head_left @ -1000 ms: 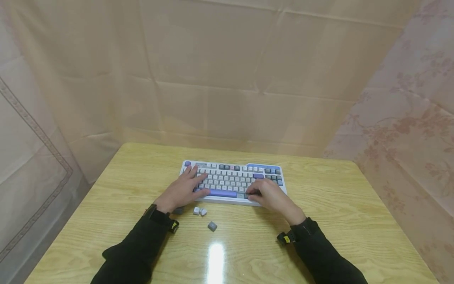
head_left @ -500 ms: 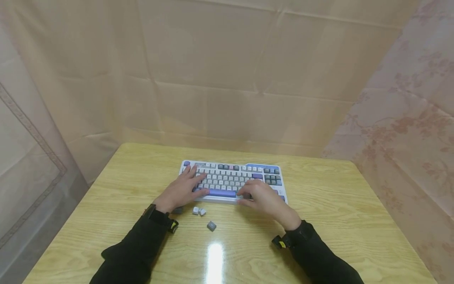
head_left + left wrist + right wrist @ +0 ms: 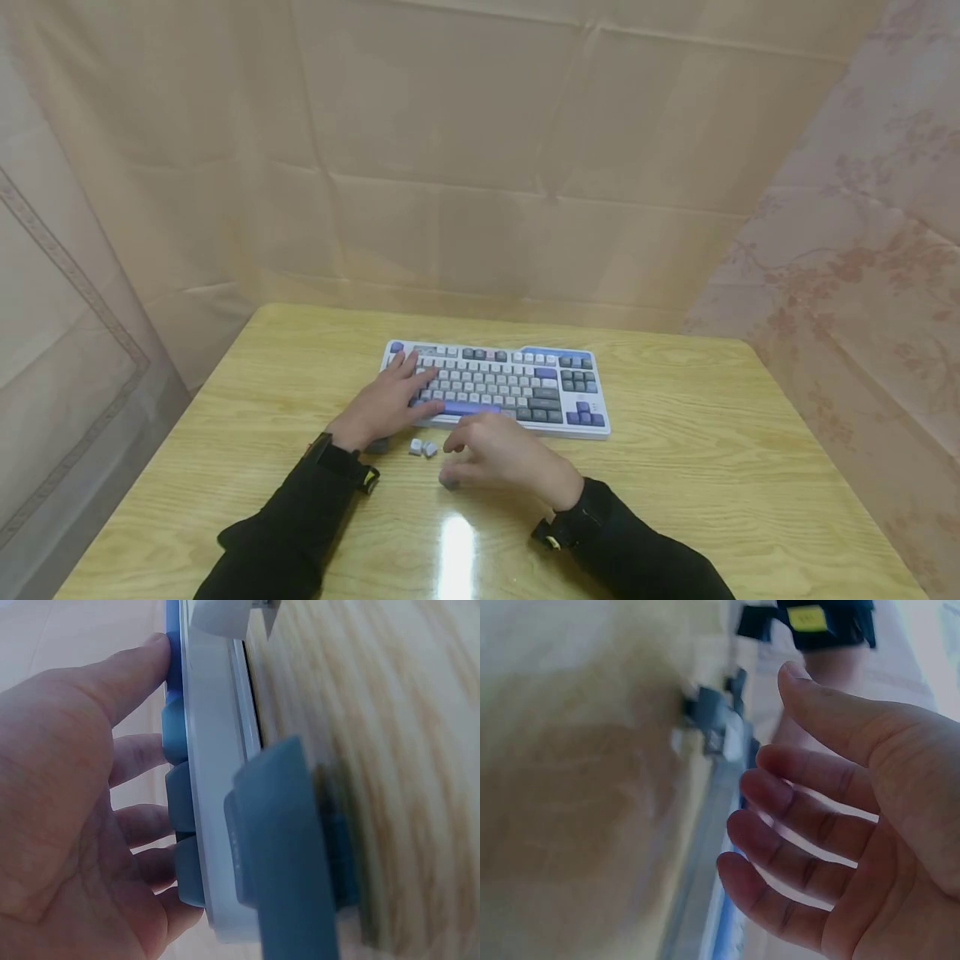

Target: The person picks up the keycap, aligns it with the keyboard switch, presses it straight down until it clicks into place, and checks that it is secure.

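A white keyboard with grey, white and purple keys lies on the wooden table. My left hand rests on its left end with fingers spread; the left wrist view shows the fingertips on the edge keys. My right hand is off the keyboard, in front of its lower edge. Its thumb tip overlaps a dark grey keycap in the head view. In the right wrist view its fingers are loosely bent and the thumb stands apart, with nothing between them.
Two white keycaps lie side by side in front of the keyboard. Another dark keycap sits beside my left wrist, partly hidden. Beige cloth hangs behind the table.
My right hand has moved left and toward me, from the keyboard's lower right keys to over the loose dark keycap. The left hand stays in place.
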`<state>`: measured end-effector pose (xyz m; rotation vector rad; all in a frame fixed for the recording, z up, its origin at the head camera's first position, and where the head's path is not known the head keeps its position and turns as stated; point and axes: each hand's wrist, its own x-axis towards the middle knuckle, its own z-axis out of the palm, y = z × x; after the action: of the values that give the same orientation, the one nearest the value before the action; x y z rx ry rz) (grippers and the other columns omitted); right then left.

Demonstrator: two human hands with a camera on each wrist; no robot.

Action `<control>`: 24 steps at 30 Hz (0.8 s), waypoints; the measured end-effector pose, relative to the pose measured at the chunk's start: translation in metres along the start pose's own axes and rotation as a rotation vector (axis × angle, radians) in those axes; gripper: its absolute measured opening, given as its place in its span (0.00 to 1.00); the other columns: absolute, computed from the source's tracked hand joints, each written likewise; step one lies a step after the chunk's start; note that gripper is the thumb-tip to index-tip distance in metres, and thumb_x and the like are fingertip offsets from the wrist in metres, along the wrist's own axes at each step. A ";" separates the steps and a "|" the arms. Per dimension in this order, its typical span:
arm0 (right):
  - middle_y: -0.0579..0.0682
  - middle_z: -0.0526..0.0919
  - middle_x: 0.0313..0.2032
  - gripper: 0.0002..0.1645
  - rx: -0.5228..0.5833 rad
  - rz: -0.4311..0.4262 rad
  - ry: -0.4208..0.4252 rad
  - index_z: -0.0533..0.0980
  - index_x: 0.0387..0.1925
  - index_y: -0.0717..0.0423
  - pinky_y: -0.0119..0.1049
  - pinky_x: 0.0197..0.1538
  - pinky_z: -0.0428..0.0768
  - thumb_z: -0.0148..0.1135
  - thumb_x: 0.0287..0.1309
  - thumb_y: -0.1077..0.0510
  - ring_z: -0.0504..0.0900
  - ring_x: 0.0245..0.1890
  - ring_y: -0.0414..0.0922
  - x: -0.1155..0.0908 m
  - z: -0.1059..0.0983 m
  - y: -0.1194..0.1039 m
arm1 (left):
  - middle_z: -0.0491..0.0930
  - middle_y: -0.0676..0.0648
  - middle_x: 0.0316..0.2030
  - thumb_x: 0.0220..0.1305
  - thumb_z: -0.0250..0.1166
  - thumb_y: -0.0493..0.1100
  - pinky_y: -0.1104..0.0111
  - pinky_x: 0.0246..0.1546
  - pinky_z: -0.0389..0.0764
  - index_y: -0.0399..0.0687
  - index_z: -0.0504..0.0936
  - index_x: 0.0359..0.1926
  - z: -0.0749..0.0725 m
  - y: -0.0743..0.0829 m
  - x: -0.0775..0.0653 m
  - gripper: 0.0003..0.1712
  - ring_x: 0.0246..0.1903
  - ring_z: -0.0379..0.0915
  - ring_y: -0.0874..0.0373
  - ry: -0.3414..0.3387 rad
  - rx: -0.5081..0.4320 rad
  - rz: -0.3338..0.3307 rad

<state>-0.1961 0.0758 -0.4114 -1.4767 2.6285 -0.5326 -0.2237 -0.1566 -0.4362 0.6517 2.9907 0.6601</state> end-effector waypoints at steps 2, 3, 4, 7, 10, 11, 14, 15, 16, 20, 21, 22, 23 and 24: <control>0.41 0.88 0.37 0.21 0.014 -0.009 -0.027 0.88 0.43 0.52 0.22 0.41 0.78 0.74 0.57 0.41 0.82 0.34 0.30 0.002 0.008 -0.001 | 0.49 0.30 0.77 0.72 0.59 0.64 0.39 0.71 0.51 0.44 0.67 0.75 0.000 0.000 0.000 0.41 0.76 0.35 0.32 -0.001 -0.001 -0.003; 0.39 0.87 0.35 0.20 0.018 -0.012 -0.039 0.88 0.42 0.51 0.21 0.39 0.76 0.74 0.57 0.41 0.80 0.32 0.29 0.002 0.012 -0.001 | 0.49 0.30 0.77 0.72 0.59 0.64 0.39 0.71 0.51 0.44 0.67 0.75 0.001 0.000 0.000 0.41 0.76 0.35 0.32 0.001 -0.001 -0.002; 0.38 0.86 0.33 0.20 0.014 -0.015 -0.050 0.88 0.41 0.51 0.20 0.37 0.75 0.75 0.56 0.41 0.78 0.29 0.27 0.002 0.014 -0.001 | 0.49 0.30 0.77 0.72 0.59 0.64 0.39 0.71 0.51 0.44 0.67 0.75 0.001 0.000 0.000 0.41 0.76 0.35 0.32 0.002 -0.002 -0.001; 0.36 0.83 0.29 0.17 -0.008 -0.021 -0.059 0.87 0.38 0.50 0.20 0.33 0.71 0.77 0.53 0.43 0.72 0.25 0.27 0.003 0.019 -0.001 | 0.50 0.30 0.76 0.72 0.59 0.64 0.39 0.71 0.52 0.43 0.67 0.75 0.001 0.000 -0.001 0.41 0.76 0.36 0.32 0.004 -0.001 0.002; 0.35 0.83 0.29 0.14 -0.034 -0.026 -0.046 0.87 0.36 0.49 0.19 0.34 0.72 0.79 0.52 0.46 0.73 0.26 0.27 0.003 0.020 -0.002 | 0.50 0.30 0.76 0.72 0.59 0.64 0.39 0.71 0.52 0.44 0.67 0.75 0.000 0.000 0.000 0.42 0.76 0.36 0.32 0.005 -0.001 0.004; 0.35 0.83 0.30 0.14 -0.035 -0.028 -0.044 0.88 0.36 0.49 0.19 0.35 0.72 0.79 0.52 0.47 0.74 0.27 0.26 0.003 0.020 -0.002 | 0.50 0.30 0.76 0.72 0.59 0.64 0.39 0.71 0.52 0.44 0.67 0.75 0.000 0.000 0.000 0.42 0.76 0.36 0.32 0.006 -0.001 0.004; 0.36 0.84 0.31 0.12 -0.044 -0.038 -0.043 0.88 0.37 0.48 0.18 0.37 0.73 0.79 0.52 0.48 0.76 0.30 0.26 0.004 0.020 -0.001 | 0.49 0.30 0.77 0.72 0.59 0.64 0.39 0.71 0.52 0.44 0.67 0.75 -0.001 0.000 -0.001 0.42 0.76 0.36 0.32 0.008 -0.003 0.002; 0.36 0.85 0.31 0.12 -0.044 -0.041 -0.045 0.89 0.37 0.48 0.18 0.37 0.73 0.79 0.53 0.49 0.77 0.30 0.25 0.004 0.021 -0.001 | 0.49 0.30 0.76 0.72 0.59 0.64 0.39 0.71 0.52 0.43 0.67 0.75 -0.001 0.000 -0.001 0.41 0.76 0.36 0.32 0.008 -0.005 0.002; 0.36 0.85 0.32 0.12 -0.041 -0.042 -0.048 0.89 0.37 0.48 0.18 0.37 0.73 0.79 0.53 0.49 0.77 0.30 0.25 0.004 0.021 -0.001 | 0.49 0.30 0.76 0.72 0.59 0.64 0.39 0.71 0.52 0.43 0.67 0.75 -0.001 0.000 -0.001 0.41 0.76 0.36 0.32 0.008 -0.004 0.001; 0.36 0.85 0.32 0.12 -0.028 -0.046 -0.059 0.89 0.38 0.49 0.18 0.38 0.73 0.78 0.54 0.50 0.77 0.31 0.26 0.004 0.021 0.000 | 0.50 0.30 0.76 0.72 0.59 0.64 0.39 0.71 0.52 0.43 0.67 0.75 -0.001 0.000 -0.001 0.41 0.76 0.36 0.32 0.005 -0.005 0.001; 0.36 0.84 0.32 0.11 -0.026 -0.047 -0.061 0.89 0.38 0.49 0.18 0.38 0.73 0.78 0.54 0.50 0.77 0.31 0.26 0.004 0.021 0.001 | 0.50 0.30 0.77 0.72 0.59 0.64 0.39 0.71 0.52 0.43 0.67 0.75 -0.001 -0.001 0.000 0.41 0.76 0.36 0.32 0.004 -0.005 0.002; 0.36 0.84 0.32 0.11 -0.025 -0.049 -0.063 0.89 0.38 0.49 0.18 0.38 0.73 0.78 0.54 0.50 0.77 0.31 0.26 0.004 0.021 0.001 | 0.50 0.30 0.76 0.72 0.59 0.64 0.39 0.71 0.52 0.43 0.67 0.75 0.000 -0.001 0.000 0.41 0.76 0.36 0.32 0.004 -0.003 0.003; 0.36 0.84 0.32 0.11 -0.024 -0.054 -0.066 0.89 0.38 0.49 0.18 0.38 0.73 0.78 0.54 0.50 0.77 0.31 0.26 0.004 0.021 0.001 | 0.50 0.30 0.76 0.72 0.59 0.64 0.39 0.71 0.52 0.43 0.67 0.75 0.000 -0.001 0.000 0.41 0.76 0.36 0.32 0.003 -0.003 0.004; 0.36 0.84 0.32 0.11 -0.022 -0.058 -0.070 0.89 0.38 0.48 0.18 0.38 0.72 0.77 0.54 0.49 0.77 0.31 0.26 0.004 0.021 0.002 | 0.50 0.30 0.76 0.72 0.59 0.64 0.39 0.71 0.52 0.44 0.67 0.75 0.000 -0.001 0.000 0.41 0.76 0.36 0.32 0.001 -0.004 0.004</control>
<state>-0.1946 0.0677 -0.4315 -1.5524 2.5541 -0.4502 -0.2242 -0.1575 -0.4367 0.6576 2.9885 0.6667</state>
